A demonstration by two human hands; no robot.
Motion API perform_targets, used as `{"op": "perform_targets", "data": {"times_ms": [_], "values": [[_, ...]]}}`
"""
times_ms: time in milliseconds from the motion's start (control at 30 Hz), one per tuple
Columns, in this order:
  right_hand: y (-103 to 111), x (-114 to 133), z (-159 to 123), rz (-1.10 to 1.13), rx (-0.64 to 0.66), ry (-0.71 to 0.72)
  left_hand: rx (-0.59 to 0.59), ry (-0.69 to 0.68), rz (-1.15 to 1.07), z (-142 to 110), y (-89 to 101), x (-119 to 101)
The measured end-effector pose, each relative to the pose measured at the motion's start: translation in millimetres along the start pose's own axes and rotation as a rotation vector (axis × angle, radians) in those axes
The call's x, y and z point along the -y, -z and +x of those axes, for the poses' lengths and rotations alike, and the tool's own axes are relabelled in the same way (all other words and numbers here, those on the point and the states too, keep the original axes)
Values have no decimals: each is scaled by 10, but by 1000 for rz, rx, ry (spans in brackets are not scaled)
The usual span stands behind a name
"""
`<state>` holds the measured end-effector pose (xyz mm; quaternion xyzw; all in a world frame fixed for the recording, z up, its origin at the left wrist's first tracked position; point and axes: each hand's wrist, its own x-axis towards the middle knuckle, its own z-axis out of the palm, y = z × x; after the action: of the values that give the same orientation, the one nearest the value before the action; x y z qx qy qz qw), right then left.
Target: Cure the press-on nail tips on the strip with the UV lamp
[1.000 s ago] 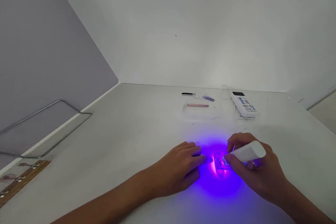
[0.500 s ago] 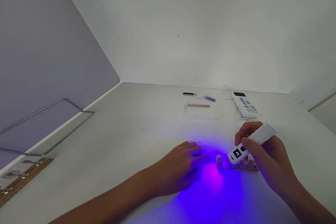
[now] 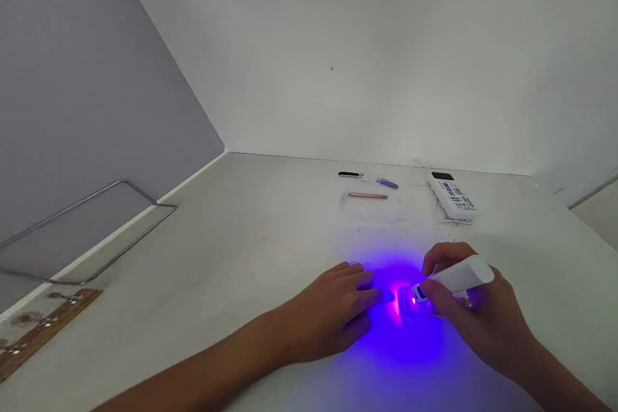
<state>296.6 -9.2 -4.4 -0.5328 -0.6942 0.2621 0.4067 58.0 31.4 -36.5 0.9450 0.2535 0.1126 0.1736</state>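
Observation:
My right hand [image 3: 476,315] grips a white handheld UV lamp [image 3: 458,277], tilted with its lit end down to the left. Its violet light falls on a small strip [image 3: 420,306] lying on the table, largely covered by the lamp and glare. To the left, my left hand [image 3: 340,306] rests on the table with its index finger stretched toward the strip's left end and the other fingers loosely bent. Glare hides whether that fingertip touches the strip. I see nothing held in this hand.
Behind the hands lie a pink pen-like stick [image 3: 367,196], a black-handled tool [image 3: 350,174], a purple-grey flat piece [image 3: 387,184] and a white labelled device [image 3: 452,196] with a cord. At left are a metal wire frame [image 3: 130,248] and a wooden strip [image 3: 53,328] with shiny studs.
My right hand lifted the lamp up and right, showing its display and the studded wooden strip, then lowered it over the strip again. My left hand stayed nearly still.

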Motion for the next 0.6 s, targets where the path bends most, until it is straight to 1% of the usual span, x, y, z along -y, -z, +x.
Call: {"op": "perform_targets", "data": {"times_ms": [133, 267, 433, 600], "values": [[27, 15, 14, -86, 12, 57, -7, 1, 1, -8, -16, 7], [42, 20, -6, -113, 10, 104, -13, 4, -18, -9, -18, 2], [48, 30, -16, -127, 33, 93, -1, 10, -36, -6, 5, -14], [53, 61, 3, -93, 37, 80, -2, 6, -30, -8, 9, -17]]}}
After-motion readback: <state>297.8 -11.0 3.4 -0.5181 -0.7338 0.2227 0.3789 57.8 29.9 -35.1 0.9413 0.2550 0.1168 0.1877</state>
